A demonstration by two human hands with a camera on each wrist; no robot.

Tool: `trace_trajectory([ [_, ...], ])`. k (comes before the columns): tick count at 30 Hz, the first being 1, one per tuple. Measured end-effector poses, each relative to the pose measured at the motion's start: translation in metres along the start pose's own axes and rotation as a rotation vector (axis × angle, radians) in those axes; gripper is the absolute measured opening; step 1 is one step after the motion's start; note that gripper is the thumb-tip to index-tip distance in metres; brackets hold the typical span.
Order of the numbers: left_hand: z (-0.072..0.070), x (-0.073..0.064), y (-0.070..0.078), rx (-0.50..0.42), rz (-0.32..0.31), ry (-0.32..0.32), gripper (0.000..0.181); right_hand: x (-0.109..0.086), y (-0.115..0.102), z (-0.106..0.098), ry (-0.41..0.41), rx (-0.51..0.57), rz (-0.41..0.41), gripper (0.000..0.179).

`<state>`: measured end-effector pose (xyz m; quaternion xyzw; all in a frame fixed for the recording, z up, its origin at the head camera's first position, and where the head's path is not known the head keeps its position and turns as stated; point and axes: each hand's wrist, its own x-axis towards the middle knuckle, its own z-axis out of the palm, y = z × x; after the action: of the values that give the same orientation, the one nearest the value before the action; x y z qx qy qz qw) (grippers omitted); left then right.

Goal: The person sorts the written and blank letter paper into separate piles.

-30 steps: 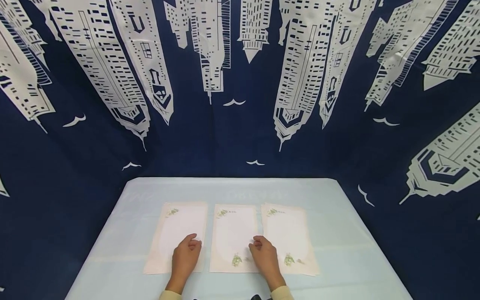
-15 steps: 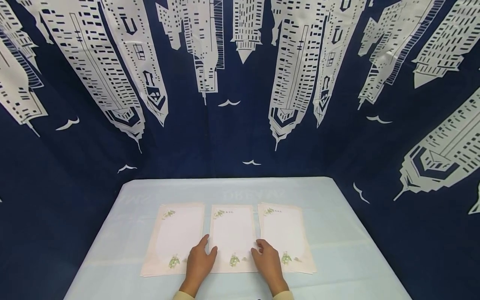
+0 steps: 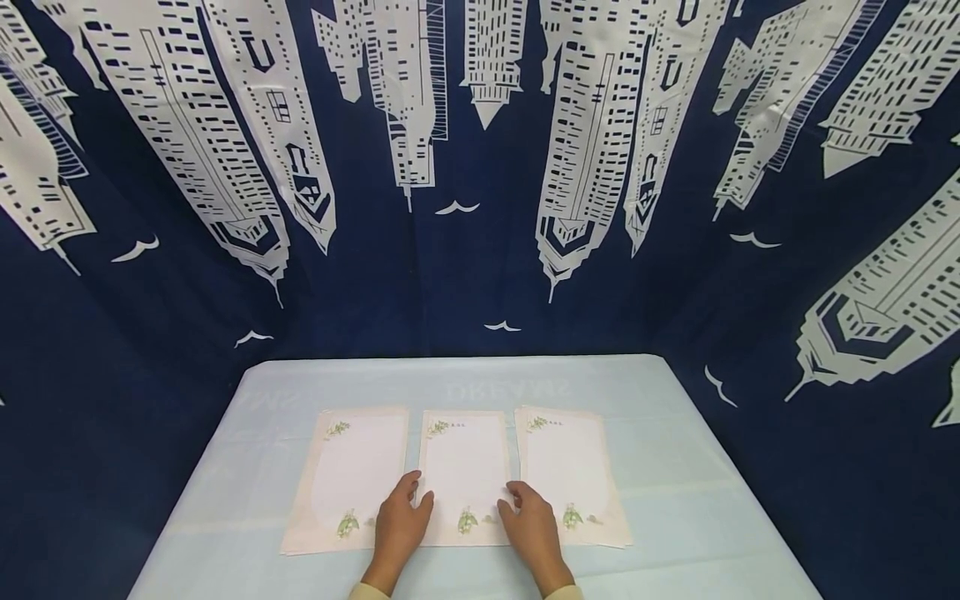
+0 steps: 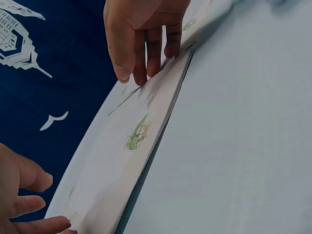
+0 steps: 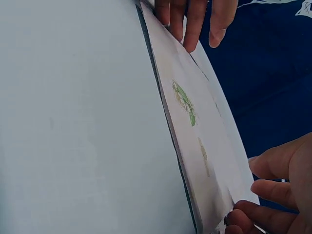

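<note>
A middle stack of pale pink sheets (image 3: 464, 467) lies on the table between both hands, printed with green sprigs at a far corner and near edge. My left hand (image 3: 400, 525) rests at its left edge, index finger stretched forward and thumb spread toward the sheets. At the right edge sits my right hand (image 3: 532, 527), fingers lightly bent, over the gap beside the right-hand stack (image 3: 566, 467). In the left wrist view, the fingertips of the right hand (image 4: 146, 39) come down at the paper's side. Similar fingertips of the right hand (image 5: 273, 195) meet the sheet edge in the right wrist view.
A left-hand stack of the same printed paper (image 3: 348, 471) lies beside the left hand, its sheets slightly fanned. All three stacks rest on a whitish table (image 3: 675, 517). A dark blue curtain (image 3: 420, 275) with white city towers hangs behind and around it.
My left hand has moved right, from over the left-hand stack to the middle stack's left edge, its fingers spreading. The right hand has shifted only slightly at the right edge.
</note>
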<state>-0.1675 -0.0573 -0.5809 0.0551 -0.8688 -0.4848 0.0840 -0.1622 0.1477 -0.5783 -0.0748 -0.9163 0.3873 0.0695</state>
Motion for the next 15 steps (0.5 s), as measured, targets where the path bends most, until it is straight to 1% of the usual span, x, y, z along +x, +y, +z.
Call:
trace_trajectory([
  [3, -0.0005, 0.0008, -0.0015, -0.042, 0.013, 0.032, 0.038, 0.0010, 0.0006, -0.0004, 0.026, 0.032, -0.005, 0.027],
  [5, -0.0007, 0.0017, -0.0028, -0.071, 0.010, 0.047, 0.039, 0.0023, 0.0016, -0.0003, 0.048, 0.069, -0.002, 0.027],
  [9, -0.0024, 0.0021, -0.0032, -0.120, -0.006, 0.053, 0.044, 0.0048, 0.0038, -0.0001, 0.080, 0.160, 0.010, 0.029],
  [11, -0.0030, 0.0019, -0.0027, -0.140, -0.015, 0.051, 0.048, 0.0057, 0.0052, -0.0004, 0.082, 0.217, 0.021, 0.032],
  [15, -0.0030, 0.0013, -0.0022, -0.171, -0.024, 0.051, 0.051, 0.0071, 0.0069, -0.0023, 0.065, 0.315, 0.077, 0.038],
])
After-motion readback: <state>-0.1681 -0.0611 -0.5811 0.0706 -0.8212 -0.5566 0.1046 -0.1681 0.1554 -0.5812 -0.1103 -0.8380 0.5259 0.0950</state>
